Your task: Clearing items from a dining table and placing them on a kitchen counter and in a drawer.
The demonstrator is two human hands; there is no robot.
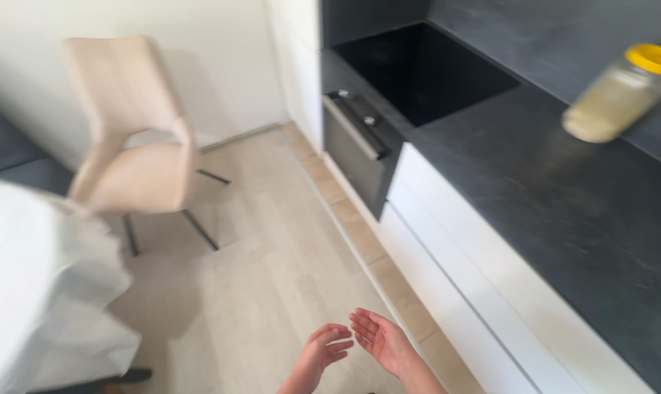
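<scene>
Both hands empty, palms up, low over the wooden floor beside the white kitchen units.

The left hand (pixel 325 349) is relaxed, fingers loosely curled, grasping nothing; the right hand (pixel 378 337) lies just beside it at 3 o'clock, palm spread, also grasping nothing, the two apart. Neither touches anything. The white drawer fronts (pixel 462 270) run at 2 o'clock of the hands. Above them the dark countertop (pixel 564 197) carries a yellow-lidded jar (pixel 622 91), blurred, well apart. A built-in oven (pixel 356 149) sits at 12 o'clock, a beige chair (pixel 130 124) at 10 o'clock, a white cloth (pixel 42 284) at 9 o'clock.
</scene>
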